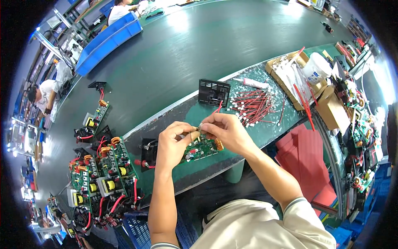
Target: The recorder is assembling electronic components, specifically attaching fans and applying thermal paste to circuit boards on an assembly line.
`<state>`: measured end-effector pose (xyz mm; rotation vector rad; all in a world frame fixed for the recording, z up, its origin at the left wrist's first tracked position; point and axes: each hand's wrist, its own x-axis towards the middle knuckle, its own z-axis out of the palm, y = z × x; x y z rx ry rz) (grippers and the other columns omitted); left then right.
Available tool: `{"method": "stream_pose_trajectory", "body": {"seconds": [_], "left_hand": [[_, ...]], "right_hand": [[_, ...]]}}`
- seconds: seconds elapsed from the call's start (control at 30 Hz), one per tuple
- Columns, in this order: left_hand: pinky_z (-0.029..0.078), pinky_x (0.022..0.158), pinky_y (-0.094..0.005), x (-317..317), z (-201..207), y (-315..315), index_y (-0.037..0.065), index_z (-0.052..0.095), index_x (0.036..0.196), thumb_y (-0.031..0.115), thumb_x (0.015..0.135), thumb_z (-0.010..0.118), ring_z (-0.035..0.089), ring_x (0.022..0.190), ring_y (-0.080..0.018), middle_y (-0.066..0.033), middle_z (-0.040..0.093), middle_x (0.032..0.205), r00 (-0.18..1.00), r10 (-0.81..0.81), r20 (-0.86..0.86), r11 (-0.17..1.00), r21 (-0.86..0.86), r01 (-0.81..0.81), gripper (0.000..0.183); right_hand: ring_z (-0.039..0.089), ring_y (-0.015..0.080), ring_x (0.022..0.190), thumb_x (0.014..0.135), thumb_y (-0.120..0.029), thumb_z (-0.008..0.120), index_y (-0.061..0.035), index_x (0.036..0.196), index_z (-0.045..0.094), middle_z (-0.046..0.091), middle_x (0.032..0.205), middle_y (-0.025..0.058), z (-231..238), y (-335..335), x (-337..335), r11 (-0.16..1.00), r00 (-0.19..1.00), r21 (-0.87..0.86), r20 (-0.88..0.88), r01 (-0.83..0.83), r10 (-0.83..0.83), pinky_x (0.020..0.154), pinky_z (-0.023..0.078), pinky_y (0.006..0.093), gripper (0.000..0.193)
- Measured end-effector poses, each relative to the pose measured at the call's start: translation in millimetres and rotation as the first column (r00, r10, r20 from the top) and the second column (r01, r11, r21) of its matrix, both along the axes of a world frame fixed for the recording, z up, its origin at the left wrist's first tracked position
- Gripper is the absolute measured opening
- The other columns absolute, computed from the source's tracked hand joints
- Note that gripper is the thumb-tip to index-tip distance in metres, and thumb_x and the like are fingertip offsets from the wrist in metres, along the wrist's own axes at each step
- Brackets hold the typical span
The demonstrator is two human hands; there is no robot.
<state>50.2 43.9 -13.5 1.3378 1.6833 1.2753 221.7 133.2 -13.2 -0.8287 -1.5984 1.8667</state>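
My left hand (pixel 176 139) and my right hand (pixel 226 129) meet over a green circuit board (pixel 204 150), both with fingers pinched together. Between the fingertips is something small and pale, too tiny to make out. A red lead (pixel 220 106) runs from a black vented panel (pixel 214 92) down to my right hand. Under my hands, the board carries a copper-wound coil (pixel 219 144) at its right end. Left of my left wrist stands a second black panel (pixel 149 153) with a red cable by it. My left hand and forearm hide part of the board.
Many red wires with white connectors (pixel 253 107) lie beside a glue tube (pixel 253 83). Beyond are a cardboard tray (pixel 277 68) and a white tub (pixel 317 66). Finished-looking board assemblies (pixel 105 166) crowd the left. A blue bin (pixel 108 43) and red sheets (pixel 304 159) flank the bench.
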Motion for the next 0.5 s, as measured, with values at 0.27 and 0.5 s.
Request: {"method": "stream_pose_trajectory", "body": {"seconds": [0.27,0.5], "left_hand": [[0.051,0.067,-0.0251,-0.4,-4.7,3.7,0.000,0.072,0.095,-0.002,0.084,0.073,0.065,0.080,-0.0101,-0.0034,0.068,0.095,0.996,-0.009,0.092,1.000,-0.015,0.010,0.011],[0.050,0.069,-0.0229,-4.9,-8.8,5.8,0.000,0.069,0.100,-0.004,0.086,0.071,0.063,0.082,-0.0081,-0.0026,0.067,0.098,0.979,-0.002,0.205,1.000,-0.008,0.004,0.015]], "right_hand": [[0.061,0.0052,0.072,0.097,-0.013,0.066,0.0025,0.097,0.066,0.066,0.081,0.0006,-10.0,5.0,5.0,0.998,1.000,0.063,-0.009,-0.008,0.009,0.066,0.051,0.0217,0.016],[0.060,0.0052,0.071,0.097,-0.014,0.066,0.0025,0.094,0.065,0.065,0.080,0.0007,-13.3,10.3,6.0,1.000,0.994,0.028,0.106,-0.001,-0.002,0.065,0.051,0.0223,0.017]]}}
